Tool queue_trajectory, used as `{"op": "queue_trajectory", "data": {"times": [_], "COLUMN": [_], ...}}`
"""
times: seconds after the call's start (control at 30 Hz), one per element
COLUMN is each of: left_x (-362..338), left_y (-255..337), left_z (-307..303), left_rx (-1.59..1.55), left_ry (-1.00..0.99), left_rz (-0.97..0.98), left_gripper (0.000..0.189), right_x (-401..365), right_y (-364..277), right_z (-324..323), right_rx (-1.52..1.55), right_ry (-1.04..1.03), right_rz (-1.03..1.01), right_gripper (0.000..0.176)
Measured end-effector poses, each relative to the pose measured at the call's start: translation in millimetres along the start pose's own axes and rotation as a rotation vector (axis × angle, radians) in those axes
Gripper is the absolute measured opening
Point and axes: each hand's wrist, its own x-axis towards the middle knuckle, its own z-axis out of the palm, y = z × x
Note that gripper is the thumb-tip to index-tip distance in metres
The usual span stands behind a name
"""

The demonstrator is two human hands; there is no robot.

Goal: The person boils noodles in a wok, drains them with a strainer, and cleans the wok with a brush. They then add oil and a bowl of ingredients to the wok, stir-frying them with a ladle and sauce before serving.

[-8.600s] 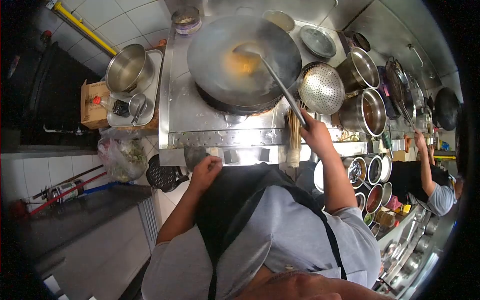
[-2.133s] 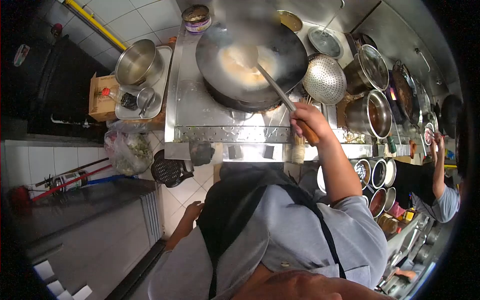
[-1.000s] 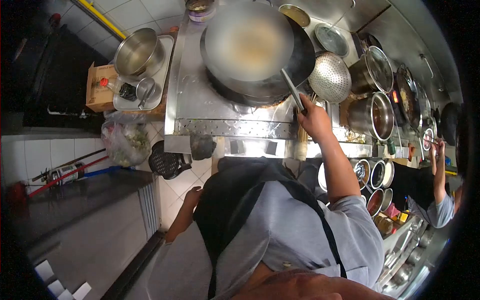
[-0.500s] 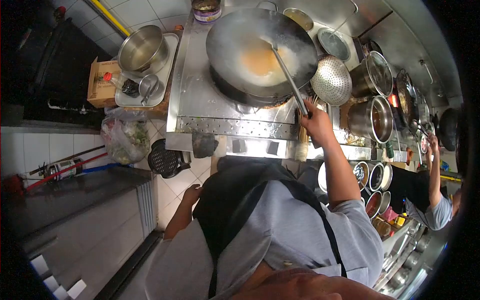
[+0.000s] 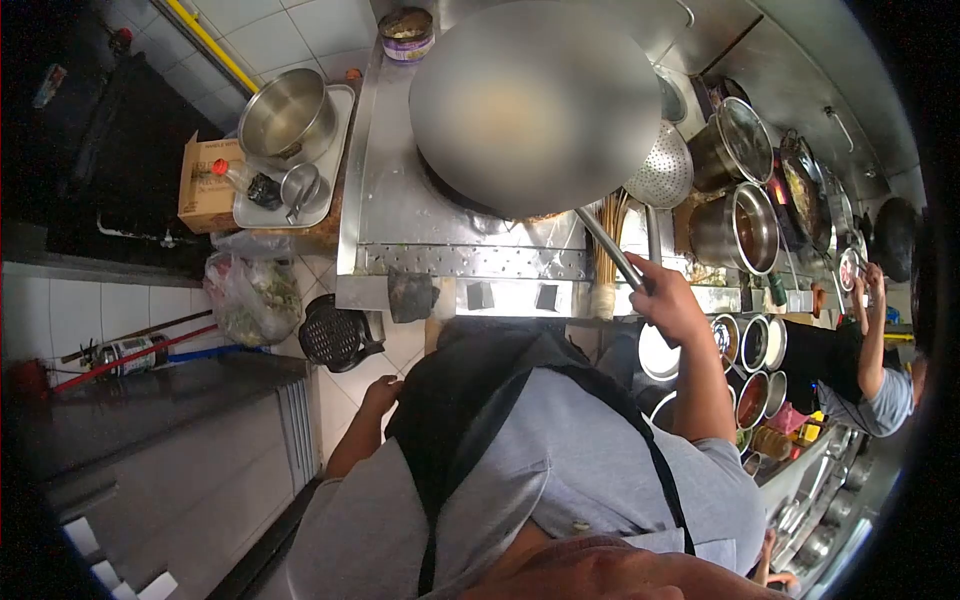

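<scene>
Gripping the ladle handle tight, my right hand sat near the wok, elbow bent; left hand hung open and empty at my side.

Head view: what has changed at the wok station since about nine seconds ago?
The right hand, gripping the long steel ladle throughout, has drawn back from the big round steel wok toward the front edge of the steel stove. The left hand has left the dark cloth there and hangs at the side. The perforated steel strainer and steel pots stayed put.
</scene>
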Motion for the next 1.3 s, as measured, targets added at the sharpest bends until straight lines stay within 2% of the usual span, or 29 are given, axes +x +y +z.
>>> {"op": "queue_trajectory", "data": {"times": [0.07,0.2,0.27,0.4,0.47,0.5,0.53,0.57,0.6,0.67,0.73,0.87,0.9,1.0,1.03,1.1,1.13,1.2,1.27,1.3], "left_x": [1,-10,-2,-8,-16,-17,-19,-21,-26,-35,-39,-54,-53,-37,-33,-30,-26,-24,-26,-22], "left_y": [-4,18,-4,-15,-11,-10,-8,-8,-7,-6,-8,10,10,-7,-8,-16,-19,-13,12,6], "left_z": [1,-2,9,25,32,39,47,53,52,45,48,42,43,56,58,61,62,58,48,50], "left_rx": [0.069,0.007,0.153,0.207,-0.068,-0.075,-0.202,-0.329,-0.338,-0.205,-0.197,-0.277,-0.287,-0.204,-0.090,0.021,0.093,0.165,-0.116,-0.114], "left_ry": [-0.007,-0.008,-0.016,0.027,-0.029,-0.024,0.020,0.065,0.071,0.025,0.039,0.040,0.058,0.074,0.070,0.068,0.065,0.060,0.055,0.049], "left_rz": [0.114,0.026,0.267,0.261,0.038,0.031,-0.122,-0.276,-0.284,-0.102,-0.055,0.036,0.020,-0.004,0.030,0.062,0.139,0.223,-0.201,-0.195], "left_gripper": [0.052,0.049,0.048,0.048,0.047,0.047,0.048,0.049,0.049,0.050,0.049,0.047,0.047,0.047,0.047,0.047,0.048,0.050,0.053,0.053], "right_x": [16,56,68,103,114,117,118,118,119,126,138,132,145,142,136,124,117,103,88,77], "right_y": [5,7,-4,4,4,1,-4,-10,-16,-15,-5,-20,-1,14,15,20,20,21,22,17], "right_z": [13,37,39,47,44,41,38,33,30,28,29,20,24,31,30,29,29,28,25,20], "right_rx": [-0.069,-0.155,-0.214,-0.227,-0.219,-0.156,-0.159,-0.065,0.027,0.032,-0.038,0.131,0.061,0.319,0.317,0.539,0.537,0.786,0.856,0.907], "right_ry": [0.024,0.134,0.154,0.213,0.269,0.275,0.266,0.228,0.188,0.171,0.266,0.157,0.200,0.070,0.055,-0.118,-0.120,-0.185,-0.176,-0.180], "right_rz": [-0.036,-0.119,-0.111,-0.125,-0.177,-0.190,-0.197,-0.131,-0.064,-0.041,-0.121,-0.123,-0.206,-0.152,-0.160,-0.115,-0.117,-0.073,-0.012,0.003], "right_gripper": [0.064,0.062,0.060,0.062,0.062,0.064,0.064,0.065,0.066,0.067,0.066,0.067,0.067,0.054,0.054,0.043,0.043,0.043,0.040,0.038]}}
